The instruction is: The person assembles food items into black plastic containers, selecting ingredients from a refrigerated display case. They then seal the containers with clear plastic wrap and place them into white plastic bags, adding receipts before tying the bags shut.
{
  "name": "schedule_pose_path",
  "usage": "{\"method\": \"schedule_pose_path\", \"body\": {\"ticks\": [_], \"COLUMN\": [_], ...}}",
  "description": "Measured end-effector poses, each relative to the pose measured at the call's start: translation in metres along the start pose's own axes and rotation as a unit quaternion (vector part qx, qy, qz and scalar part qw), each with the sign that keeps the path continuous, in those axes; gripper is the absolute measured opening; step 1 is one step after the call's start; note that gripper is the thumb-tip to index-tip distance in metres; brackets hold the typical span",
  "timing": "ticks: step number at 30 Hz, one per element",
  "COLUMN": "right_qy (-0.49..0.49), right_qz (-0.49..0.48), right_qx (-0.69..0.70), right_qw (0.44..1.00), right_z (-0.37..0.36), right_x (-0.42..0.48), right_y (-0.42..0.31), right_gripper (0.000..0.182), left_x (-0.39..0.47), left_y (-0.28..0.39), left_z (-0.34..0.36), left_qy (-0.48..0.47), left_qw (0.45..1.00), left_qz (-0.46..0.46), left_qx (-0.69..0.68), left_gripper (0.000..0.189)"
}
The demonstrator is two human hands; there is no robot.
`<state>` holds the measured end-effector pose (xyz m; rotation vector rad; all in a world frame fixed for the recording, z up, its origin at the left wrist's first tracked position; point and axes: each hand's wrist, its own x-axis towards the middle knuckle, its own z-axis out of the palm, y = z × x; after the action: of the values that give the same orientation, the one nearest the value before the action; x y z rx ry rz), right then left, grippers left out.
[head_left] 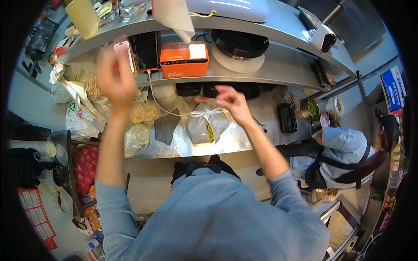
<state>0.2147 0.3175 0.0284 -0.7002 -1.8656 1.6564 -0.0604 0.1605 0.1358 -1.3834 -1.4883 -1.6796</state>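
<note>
My left hand (117,78) is raised, blurred, in front of the shelf at the left; a phone with a lit screen (124,53) shows just behind its fingers, and whether they touch is unclear. Above the back of the steel counter is my right hand (230,99), its fingers curled near a thin red strip (205,99); whether it grips the strip cannot be told. Below that hand, a knotted white plastic bag (202,127) stands on the counter with a printed paper slip (213,125) hanging from its top.
An orange box-shaped device (184,60) and black bowls (240,44) occupy the shelf. Bagged flatbreads (137,137) and a grey cloth (166,127) lie left on the counter. A black tray (287,118) and containers of chopped food (313,109) are at right, near another person (343,150).
</note>
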Motion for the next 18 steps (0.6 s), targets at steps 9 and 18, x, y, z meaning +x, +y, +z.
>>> {"method": "schedule_pose_path", "body": {"ticks": [9,18], "right_qy": [0.031,-0.15], "right_qz": [0.221,0.191], "right_qx": [0.227,0.262], "right_qw": [0.948,0.934], "right_z": [-0.003,0.058], "right_x": [0.019,0.054], "right_y": [0.168,0.04], "right_gripper": [0.02,0.022], "left_x": [-0.296,-0.229], "left_y": [-0.054,0.014], "left_z": [0.084,0.114], "left_qy": [-0.226,-0.19], "left_qw": [0.732,0.854], "left_qz": [-0.636,-0.484], "left_qx": [-0.086,0.02], "left_gripper": [0.037,0.013]}}
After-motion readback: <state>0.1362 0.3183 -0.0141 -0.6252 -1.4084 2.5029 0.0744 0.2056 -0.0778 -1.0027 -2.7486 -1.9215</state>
